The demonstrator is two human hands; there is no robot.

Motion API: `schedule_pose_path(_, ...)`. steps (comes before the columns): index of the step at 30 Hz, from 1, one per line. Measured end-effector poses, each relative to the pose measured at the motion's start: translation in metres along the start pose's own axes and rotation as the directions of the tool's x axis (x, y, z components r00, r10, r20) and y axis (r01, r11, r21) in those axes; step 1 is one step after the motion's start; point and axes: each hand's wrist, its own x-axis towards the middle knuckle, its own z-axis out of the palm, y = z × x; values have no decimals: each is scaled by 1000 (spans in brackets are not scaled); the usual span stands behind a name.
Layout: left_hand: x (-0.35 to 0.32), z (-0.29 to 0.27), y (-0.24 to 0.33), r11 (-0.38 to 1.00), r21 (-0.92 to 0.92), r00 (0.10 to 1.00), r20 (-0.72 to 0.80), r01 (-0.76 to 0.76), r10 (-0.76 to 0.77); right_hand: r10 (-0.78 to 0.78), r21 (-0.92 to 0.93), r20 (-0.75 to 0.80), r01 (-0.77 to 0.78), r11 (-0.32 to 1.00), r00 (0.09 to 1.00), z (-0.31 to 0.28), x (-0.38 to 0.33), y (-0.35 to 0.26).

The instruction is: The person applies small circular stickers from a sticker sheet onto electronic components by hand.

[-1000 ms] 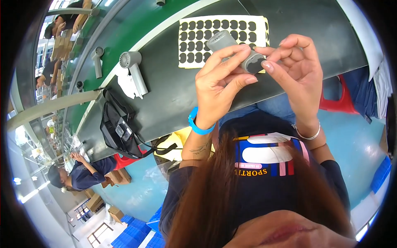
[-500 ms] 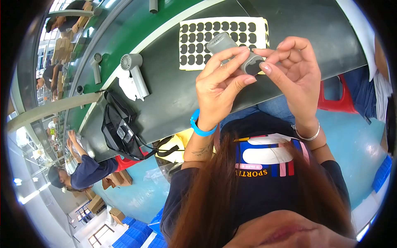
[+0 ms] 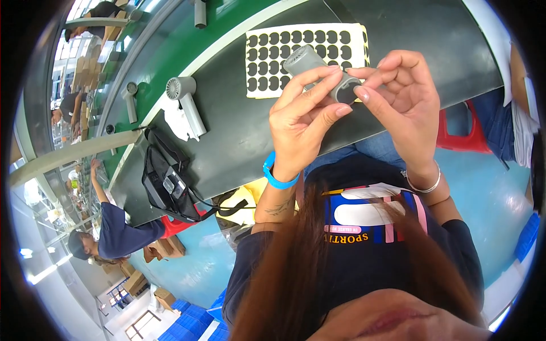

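My left hand (image 3: 298,122) is closed around a small grey handheld fan (image 3: 305,61), its round grille tilted up and away from me. The handle's end faces me and carries a black sticker (image 3: 347,93). My right hand (image 3: 405,99) has its thumb tip on the sticker's right edge, with its forefinger reaching the handle just above; the other fingers curl loosely. Whether the thumb pinches the edge or only presses on it is hard to see. Behind the fan lies a white sheet (image 3: 356,42) bearing rows of black stickers.
Another grey fan (image 3: 192,111) lies on white wrapping to the left on the dark table (image 3: 233,142). A black bag (image 3: 165,182) with a cable sits nearer. More fans are on the green belt (image 3: 165,54) beyond. A co-worker (image 3: 122,233) sits at far left; a red stool (image 3: 475,133) stands right.
The handle's end has turned slightly, showing more of the black sticker, and my right thumb has shifted a little left. Fans on the belt have moved. The co-worker's arm has shifted.
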Motion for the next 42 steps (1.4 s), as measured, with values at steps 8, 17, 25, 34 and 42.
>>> schedule_pose_path(8, -3, 2, 1, 999, -17, 999, -17, 44, -45, -9, -33, -12, 8, 999, 1000, 1, 0, -1)
schedule_pose_path(17, -4, 6, 3, 987, -141, 996, -37, 80, -86, -45, -42, -23, 44, 998, 999, 3, 1, 3)
schedule_pose_path(25, -5, 6, 6, 984, -150, 994, -48, 93, -101, -30, -45, -7, 29, 999, 1000, 4, -1, -1)
schedule_pose_path(34, -5, 10, 7, 992, -99, 993, -89, 75, -84, -17, -74, -4, 17, 997, 1000, 4, -4, -2)
schedule_pose_path(42, -6, 15, 10, 997, -51, 990, -122, 64, -70, -23, -154, -13, 21, 988, 1000, 5, -7, -6)
